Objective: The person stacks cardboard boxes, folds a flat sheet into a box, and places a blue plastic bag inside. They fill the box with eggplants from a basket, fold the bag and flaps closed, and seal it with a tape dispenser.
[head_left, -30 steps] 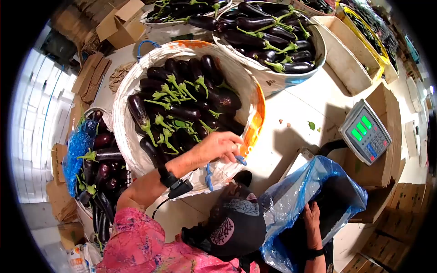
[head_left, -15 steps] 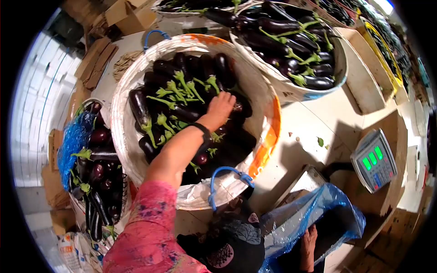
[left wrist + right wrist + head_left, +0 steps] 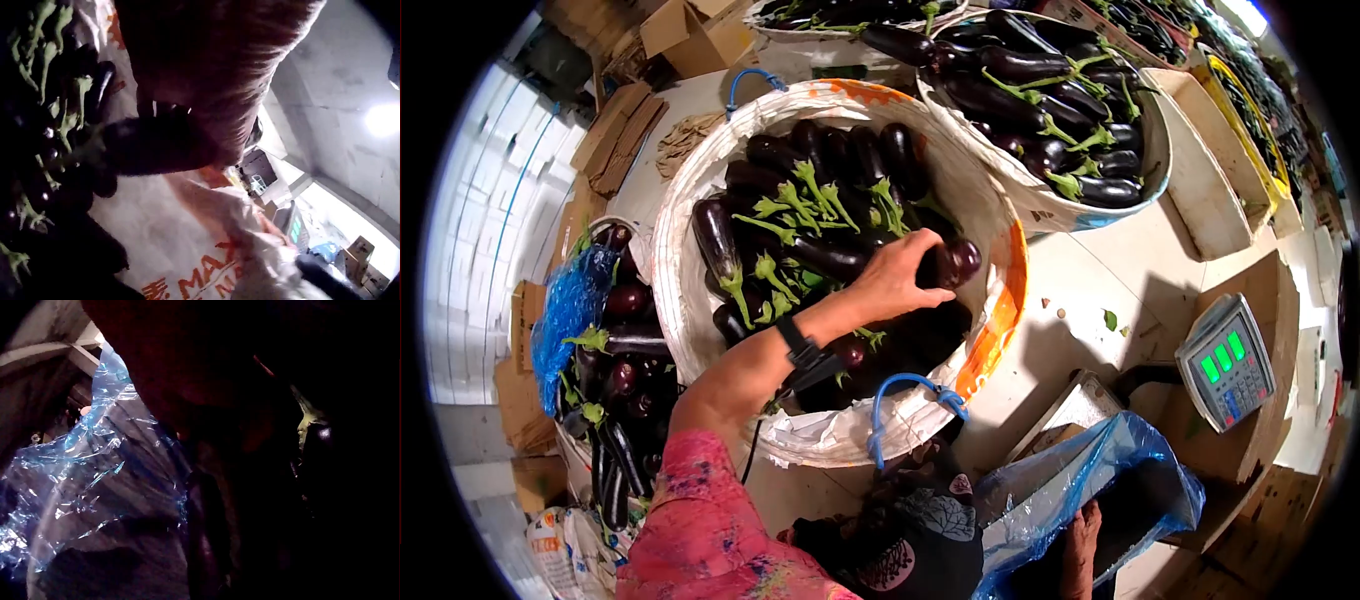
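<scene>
My left hand (image 3: 897, 272) grips a dark purple eggplant (image 3: 959, 262) over the right side of a large white-lined round basket (image 3: 675, 250). The left wrist view shows this eggplant (image 3: 156, 150) lying crosswise under the palm, its stalk end towards the pile. Many eggplants with green stalks (image 3: 805, 200) fill the basket beneath. My right hand (image 3: 1083, 530) is at the mouth of a container lined with clear blue plastic (image 3: 1040, 485); its fingers are mostly in shadow. A green stalk (image 3: 304, 419) shows in the dark right wrist view, and I cannot tell whether that hand holds anything.
A second full eggplant basket (image 3: 1155, 190) stands behind right, and a smaller one (image 3: 625, 345) with blue plastic is at left. A scale display (image 3: 1228, 362) rises at right beside cardboard. A blue rope handle (image 3: 878, 420) loops at the near rim. A capped head (image 3: 915, 520) is below.
My left hand moved from above the near rim into the basket, took hold of an eggplant and lifted it rightward. The right hand stays at the plastic-lined container.
</scene>
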Demonstrator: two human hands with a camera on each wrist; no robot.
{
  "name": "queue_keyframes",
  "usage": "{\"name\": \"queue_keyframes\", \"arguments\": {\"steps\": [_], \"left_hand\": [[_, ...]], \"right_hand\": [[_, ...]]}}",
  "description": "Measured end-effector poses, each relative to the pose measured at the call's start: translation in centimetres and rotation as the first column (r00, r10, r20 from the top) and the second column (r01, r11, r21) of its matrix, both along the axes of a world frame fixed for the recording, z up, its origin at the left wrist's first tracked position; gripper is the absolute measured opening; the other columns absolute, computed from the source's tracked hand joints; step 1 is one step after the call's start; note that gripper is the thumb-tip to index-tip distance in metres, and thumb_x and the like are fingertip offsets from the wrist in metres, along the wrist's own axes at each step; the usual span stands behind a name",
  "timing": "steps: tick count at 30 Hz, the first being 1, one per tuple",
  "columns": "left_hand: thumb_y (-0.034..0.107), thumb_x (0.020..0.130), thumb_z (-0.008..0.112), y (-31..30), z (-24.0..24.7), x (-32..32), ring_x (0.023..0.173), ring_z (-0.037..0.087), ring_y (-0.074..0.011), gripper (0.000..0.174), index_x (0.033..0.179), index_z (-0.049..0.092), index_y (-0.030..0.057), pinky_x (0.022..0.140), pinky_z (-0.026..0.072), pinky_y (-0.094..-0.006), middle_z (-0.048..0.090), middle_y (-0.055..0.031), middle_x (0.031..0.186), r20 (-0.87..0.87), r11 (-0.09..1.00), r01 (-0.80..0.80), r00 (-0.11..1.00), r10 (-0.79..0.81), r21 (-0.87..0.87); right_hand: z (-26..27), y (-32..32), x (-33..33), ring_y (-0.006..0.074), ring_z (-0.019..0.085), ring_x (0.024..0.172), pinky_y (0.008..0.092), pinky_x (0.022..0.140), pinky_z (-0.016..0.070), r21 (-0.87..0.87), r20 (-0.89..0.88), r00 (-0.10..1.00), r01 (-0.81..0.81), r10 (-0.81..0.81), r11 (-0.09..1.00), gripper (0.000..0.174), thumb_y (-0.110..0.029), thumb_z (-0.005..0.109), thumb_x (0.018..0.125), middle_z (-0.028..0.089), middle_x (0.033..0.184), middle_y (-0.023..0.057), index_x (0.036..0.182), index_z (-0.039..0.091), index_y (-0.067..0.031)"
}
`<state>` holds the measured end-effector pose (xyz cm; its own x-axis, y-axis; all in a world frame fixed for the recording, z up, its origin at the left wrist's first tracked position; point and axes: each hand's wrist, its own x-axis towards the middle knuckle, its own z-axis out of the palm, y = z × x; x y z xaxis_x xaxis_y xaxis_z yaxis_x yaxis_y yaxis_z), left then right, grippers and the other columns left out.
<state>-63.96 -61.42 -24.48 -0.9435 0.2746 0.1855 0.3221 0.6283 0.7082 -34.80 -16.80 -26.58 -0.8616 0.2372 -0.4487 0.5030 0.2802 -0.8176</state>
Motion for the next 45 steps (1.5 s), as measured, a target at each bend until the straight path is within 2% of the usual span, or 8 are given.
{"name": "queue_keyframes", "arguments": {"steps": [4,12,20,25,34,40,42,45], "left_hand": [[0.016,0.081,0.077,-1.0,3.4,1.2,0.094,0.054,-0.0075,0.048,0.12,0.056,-0.0002,0.085,0.0473,-0.0252,0.061,-0.0016,0.107,0.319,0.915,-0.077,0.946,-0.058,0.396],[0.032,0.083,0.077,-2.7,5.6,5.0,0.108,0.061,-0.0183,0.066,0.132,0.049,-0.0015,0.097,0.0494,-0.0327,0.062,-0.0088,0.12,0.522,0.499,-0.309,0.766,-0.375,0.81],[0.041,0.095,0.06,-5.8,6.0,6.5,0.097,0.067,-0.0277,0.059,0.134,0.045,-0.0013,0.085,0.0562,-0.0396,0.063,-0.0191,0.116,0.505,0.38,-0.35,0.723,-0.472,0.856],[0.027,0.094,0.064,-11.1,3.4,6.1,0.099,0.061,-0.0124,0.045,0.13,0.051,0.004,0.089,0.0515,-0.029,0.063,-0.0044,0.112,0.626,0.585,-0.48,0.777,-0.062,0.653],[0.018,0.084,0.071,-15.9,-1.1,5.1,0.091,0.059,-0.0176,0.043,0.12,0.053,0.0018,0.08,0.0509,-0.0316,0.061,-0.0068,0.106,0.642,0.487,-0.714,0.686,0.343,0.503],[0.034,0.076,0.072,-21.8,3.5,0.7,0.102,0.06,-0.0366,0.08,0.14,0.041,-0.0029,0.091,0.0479,-0.0404,0.059,-0.0218,0.119,0.118,0.739,-0.672,0.73,0.673,-0.055],[0.035,0.079,0.072,-25.9,1.2,-0.9,0.108,0.055,-0.0403,0.078,0.141,0.041,-0.0005,0.095,0.0447,-0.0455,0.052,-0.0222,0.127,-0.23,0.555,-0.725,0.67,0.706,-0.407],[0.031,0.086,0.07,-29.4,-1.7,-1.1,0.11,0.052,-0.0418,0.073,0.144,0.035,0.0028,0.091,0.0463,-0.0524,0.049,-0.0225,0.127,-0.323,0.381,-0.658,0.692,0.646,-0.649]], "right_hand": [[-2.0,1.1,0.8,0.0197,0.06,0.09,0.0312,0.082,0.0475,-0.053,-0.102,0.995,0.009,-0.014,0.999,0.04,-0.028,0.063,0.092,0.066,0.102,0.0115,0.115,0.058,0.0043],[-0.3,0.0,0.0,0.0147,0.054,0.074,0.0299,0.066,0.0452,-0.005,-0.045,0.999,0.006,-0.006,1.0,0.031,-0.027,0.062,0.094,0.062,0.088,0.006,0.107,0.058,0.0017],[-1.7,0.9,0.5,0.0168,0.059,0.085,0.029,0.077,0.0474,-0.006,-0.075,0.997,-0.004,0.004,1.0,0.029,-0.02,0.06,0.095,0.065,0.096,0.0081,0.113,0.058,0.0034],[-1.9,1.2,0.8,0.0185,0.06,0.089,0.0306,0.081,0.048,-0.021,-0.049,0.999,-0.014,0.013,1.0,0.032,-0.02,0.061,0.095,0.066,0.1,0.01,0.114,0.058,0.0049],[-2.8,1.0,1.1,0.0191,0.061,0.088,0.0316,0.079,0.0488,0.067,-0.073,0.997,0.026,-0.021,0.997,0.036,-0.028,0.061,0.095,0.067,0.099,0.0104,0.114,0.059,0.0029],[-2.6,0.2,0.9,0.0387,0.057,0.084,0.0431,0.076,0.0458,0.393,-0.02,0.997,-0.064,0.078,0.917,0.038,-0.035,0.055,0.096,0.059,0.092,0.0238,0.109,0.056,0.0008],[-3.0,0.8,1.4,0.0409,0.054,0.086,0.0458,0.077,0.0439,0.561,0.009,0.987,-0.137,0.16,0.816,0.036,-0.034,0.052,0.096,0.055,0.091,0.0229,0.107,0.055,0.0007],[-3.1,1.2,1.9,0.0429,0.053,0.09,0.0488,0.08,0.0423,0.627,0.038,0.971,-0.206,0.234,0.751,0.042,-0.038,0.05,0.096,0.052,0.093,0.0236,0.107,0.052,0.0021]]}}
